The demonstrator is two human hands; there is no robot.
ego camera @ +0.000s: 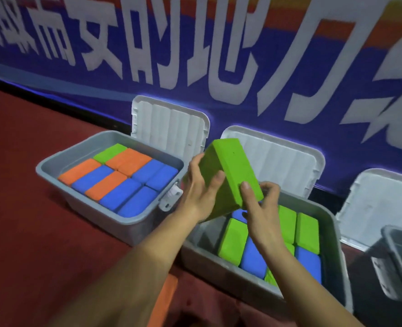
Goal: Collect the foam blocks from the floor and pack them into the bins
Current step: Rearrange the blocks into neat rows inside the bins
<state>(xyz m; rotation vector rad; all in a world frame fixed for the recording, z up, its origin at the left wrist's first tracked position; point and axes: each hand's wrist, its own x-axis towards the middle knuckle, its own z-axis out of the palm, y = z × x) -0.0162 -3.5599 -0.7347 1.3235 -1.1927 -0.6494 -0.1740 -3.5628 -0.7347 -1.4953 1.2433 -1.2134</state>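
STEP: packing | BLOCK: you hold the green block (pixel 228 171) tilted above the middle bin (pixel 334 232) | GRIP: left grip (pixel 200 190) and right grip (pixel 261 208) both grasp it | NEXT: level it, then lower it into the bin's apparent left-side gap.

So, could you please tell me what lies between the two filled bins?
In the head view: the white latch on the left bin, and the left hand, gripping the green block, above the gap.
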